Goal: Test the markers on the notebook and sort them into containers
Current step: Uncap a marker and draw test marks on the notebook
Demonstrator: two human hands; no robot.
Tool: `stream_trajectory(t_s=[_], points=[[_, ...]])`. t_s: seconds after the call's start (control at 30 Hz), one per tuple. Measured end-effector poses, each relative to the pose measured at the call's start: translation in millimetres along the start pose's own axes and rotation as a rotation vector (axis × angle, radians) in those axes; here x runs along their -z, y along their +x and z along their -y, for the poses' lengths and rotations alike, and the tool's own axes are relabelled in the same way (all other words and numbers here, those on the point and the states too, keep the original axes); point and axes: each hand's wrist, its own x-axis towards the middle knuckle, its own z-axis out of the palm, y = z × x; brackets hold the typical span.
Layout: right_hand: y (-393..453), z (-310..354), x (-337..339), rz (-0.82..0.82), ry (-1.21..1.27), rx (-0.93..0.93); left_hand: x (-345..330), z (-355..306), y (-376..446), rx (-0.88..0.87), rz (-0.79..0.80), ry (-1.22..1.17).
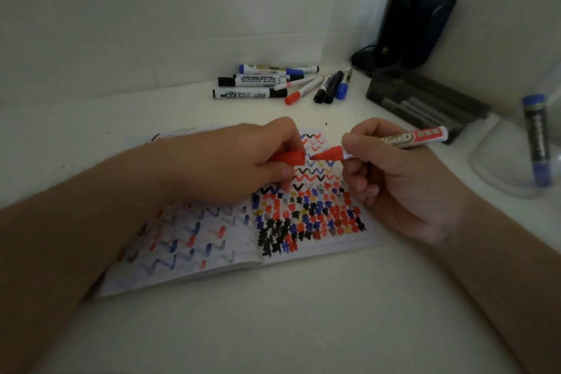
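Observation:
An open notebook (318,240) lies on the white table, its pages full of red, blue and black zigzags and blots. My right hand (391,179) grips a red whiteboard marker (403,140) with its bare tip pointing left, just above the right page. My left hand (243,161) holds the marker's red cap (291,158), its mouth a short gap from the tip. Several more markers (267,83) lie in a loose pile at the back. A dark plastic box (425,100) holds some markers. A clear round container (513,161) holds one blue marker (535,140).
A dark pouch-like object (416,24) with a cable stands in the back right corner. White walls close off the back and the right side. Bare tabletop (288,313) lies in front of the notebook.

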Motion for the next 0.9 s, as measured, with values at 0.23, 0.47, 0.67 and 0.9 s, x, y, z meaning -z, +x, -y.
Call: stream_trajectory(t_s=[0.23, 0.47, 0.67, 0.9], points=[[2, -2, 1, 0.014, -0.097, 0.026, 0, -8, 0, 0.011, -0.006, -0.033], [-2, 6, 3, 0.126, 0.256, -0.072, -3, -11, -1, -0.044, -0.237, -0.227], [3, 2, -5, 0.031, 0.302, -0.021, -13, -21, 4, -0.093, -0.341, -0.533], [4, 3, -6, 0.058, 0.257, 0.017, -14, -25, 8, -0.062, -0.367, -0.784]])
